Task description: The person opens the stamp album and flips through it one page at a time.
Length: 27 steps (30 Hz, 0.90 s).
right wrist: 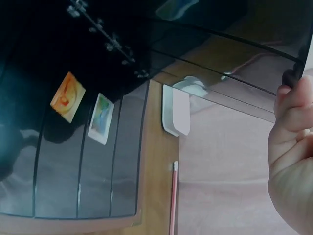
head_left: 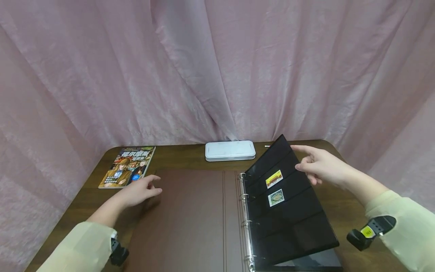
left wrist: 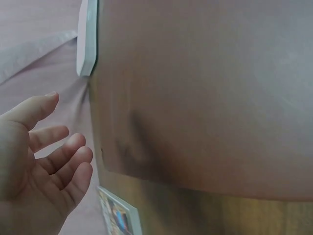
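A ring-bound stamp album lies spread out, its brown cover point(head_left: 190, 219) on the left and its metal rings point(head_left: 245, 223) in the middle. My right hand point(head_left: 321, 166) pinches the outer edge of a black album page point(head_left: 292, 230), which is raised at a tilt. Two stamps show on that page: a yellow one point(head_left: 274, 179) and a greenish one point(head_left: 276, 197). Beneath it, the right wrist view shows another black page with an orange stamp point(right wrist: 68, 98) and a white-edged stamp point(right wrist: 101, 119). Holding nothing, my left hand point(head_left: 141, 192) is over the cover's left edge, fingers loosely bent.
At the back of the wooden table stands a white flat case point(head_left: 230, 150). A colourful magazine point(head_left: 127, 167) lies at the back left. A pencil point(right wrist: 173, 196) lies near the back edge. Pink curtains point(head_left: 217, 68) hang behind the table.
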Available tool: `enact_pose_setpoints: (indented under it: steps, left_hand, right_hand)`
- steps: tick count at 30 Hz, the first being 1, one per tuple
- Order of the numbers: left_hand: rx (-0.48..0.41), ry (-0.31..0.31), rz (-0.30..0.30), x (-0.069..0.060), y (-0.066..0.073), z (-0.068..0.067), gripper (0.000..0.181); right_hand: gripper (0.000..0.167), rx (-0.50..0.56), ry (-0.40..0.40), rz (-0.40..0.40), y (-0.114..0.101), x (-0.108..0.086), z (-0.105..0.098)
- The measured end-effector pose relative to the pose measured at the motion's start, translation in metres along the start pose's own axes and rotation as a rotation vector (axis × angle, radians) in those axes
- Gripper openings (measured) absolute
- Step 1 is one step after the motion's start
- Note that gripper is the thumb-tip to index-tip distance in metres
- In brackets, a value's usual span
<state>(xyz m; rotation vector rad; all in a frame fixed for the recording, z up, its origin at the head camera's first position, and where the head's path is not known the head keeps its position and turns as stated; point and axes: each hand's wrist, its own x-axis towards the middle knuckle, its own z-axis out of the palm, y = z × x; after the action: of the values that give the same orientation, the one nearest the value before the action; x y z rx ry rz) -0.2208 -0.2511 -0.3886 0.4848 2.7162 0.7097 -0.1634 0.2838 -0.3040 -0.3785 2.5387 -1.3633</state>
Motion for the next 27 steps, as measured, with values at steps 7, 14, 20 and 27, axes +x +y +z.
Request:
enact_pose_setpoints:
  steps: [7,14,20,27]
  left_hand:
    - [0.004,-0.012,0.029,0.007,0.015,-0.006,0.062]
    - [0.012,-0.018,0.038,0.013,0.028,-0.013,0.063]
    - [0.038,-0.005,0.071,0.018,0.043,-0.020,0.061]
    - [0.015,-0.007,0.094,0.022,0.063,-0.026,0.061]
  right_hand:
    - [0.068,0.041,0.000,0.008,-0.013,0.005,0.003]
    - [0.065,0.037,0.028,0.024,-0.027,0.010,0.003]
    - [0.065,0.036,0.027,0.016,-0.039,0.015,0.006]
    - [0.067,0.082,0.005,0.017,-0.051,0.021,0.009]
